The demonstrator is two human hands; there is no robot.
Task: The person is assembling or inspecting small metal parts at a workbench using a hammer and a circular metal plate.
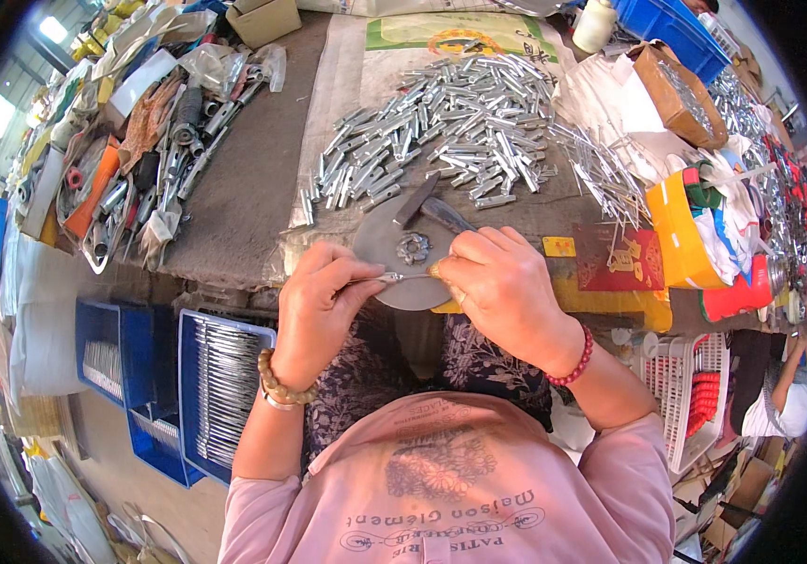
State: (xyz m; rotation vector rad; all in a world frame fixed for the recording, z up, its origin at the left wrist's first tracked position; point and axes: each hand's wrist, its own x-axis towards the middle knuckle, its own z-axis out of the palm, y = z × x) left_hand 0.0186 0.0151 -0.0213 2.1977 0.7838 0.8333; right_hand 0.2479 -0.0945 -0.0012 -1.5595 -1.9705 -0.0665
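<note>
My left hand (pixel 317 289) is closed in a pinch on a slim silver metal piece (pixel 391 277), held level over the near part of a round grey plate (pixel 375 235). Pinching the other end of this piece, my right hand (pixel 507 287) hides its tip. On the plate lies a small cluster of shiny metal bits (pixel 414 248). A hammer (pixel 443 212) rests just behind, its head on the plate's far edge and its dark handle running toward my right hand. Beyond it spreads a big heap of silver metal tubes (pixel 450 122) on a flattened sack (pixel 338 70).
Thin metal rods (pixel 601 164) lie right of the heap, near a red packet (pixel 621 257) and a yellow container (pixel 681 230) of rags. Tools and scrap (pixel 150 160) crowd the left. Blue bins (pixel 220 395) of metal rods stand low left; a white basket (pixel 676 399) stands low right.
</note>
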